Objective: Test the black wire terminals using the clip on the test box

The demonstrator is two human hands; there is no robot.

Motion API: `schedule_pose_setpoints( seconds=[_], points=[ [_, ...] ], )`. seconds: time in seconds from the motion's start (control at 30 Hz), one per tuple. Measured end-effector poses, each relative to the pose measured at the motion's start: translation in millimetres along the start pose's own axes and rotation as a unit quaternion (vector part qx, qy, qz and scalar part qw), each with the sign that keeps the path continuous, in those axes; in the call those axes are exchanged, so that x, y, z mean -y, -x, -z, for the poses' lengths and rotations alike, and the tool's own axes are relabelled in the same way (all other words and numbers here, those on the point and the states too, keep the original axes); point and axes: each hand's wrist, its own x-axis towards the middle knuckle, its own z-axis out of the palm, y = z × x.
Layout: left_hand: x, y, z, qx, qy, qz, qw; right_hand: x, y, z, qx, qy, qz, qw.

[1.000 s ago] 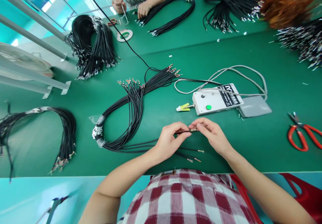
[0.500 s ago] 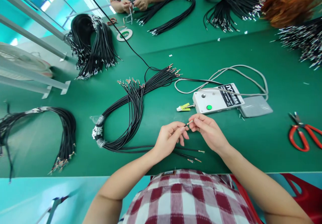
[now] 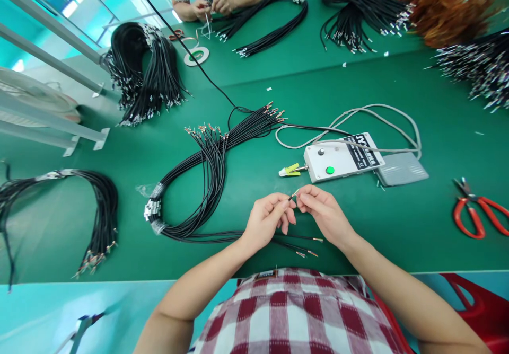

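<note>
Near the front edge of the table point(image 3: 413, 227), I'm pinching a black cable point(image 3: 291, 197) in the left hand point(image 3: 265, 219); the right hand point(image 3: 320, 210) is poised at its bared tip point(image 3: 295, 192), though I can't tell whether it's gripping.

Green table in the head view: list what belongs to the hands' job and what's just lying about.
In the job:
black cable end, in the left hand, right hand at its tip
looped cable bundle, probably
white box, possibly

Apparently lying about:
red-handled pliers
brown fluffy pile
white scrap
</note>
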Motion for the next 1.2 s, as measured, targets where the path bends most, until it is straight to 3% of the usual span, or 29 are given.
schedule_pose_setpoints(
  seconds=[0.2,0.4,0.63,0.83,0.97,1.07,1.2],
  points=[
    [3.7,-1.3,0.7,0.016,0.013,0.004,1.000,1.8,-2.7,-3.0,0.000,0.012,0.043,0.999],
    [6.1,-3.8,3.7,0.036,0.037,0.024,0.998,-5.5,-5.3,-8.9,0.012,-0.011,0.022,1.000],
    [8.3,-6.5,7.3,0.072,0.028,0.039,0.996,5.5,2.2,-0.1,-0.011,0.105,0.029,0.994],
    [14.4,-4.5,-8.4,0.002,-0.043,-0.055,0.998,0.7,7.9,7.5,-0.036,0.216,0.070,0.973],
    [17.4,-7.5,-19.1,-0.018,-0.007,-0.117,0.993,-2.1,9.2,11.2,-0.039,0.216,0.058,0.974],
    [16.9,-10.5,-20.6,0.001,0.050,-0.093,0.994,-2.2,9.0,13.7,-0.028,0.219,0.047,0.974],
    [20.9,-14.0,-18.1,-0.020,0.091,-0.048,0.994,-1.4,7.7,15.6,-0.009,0.226,0.044,0.973]
  ],
)
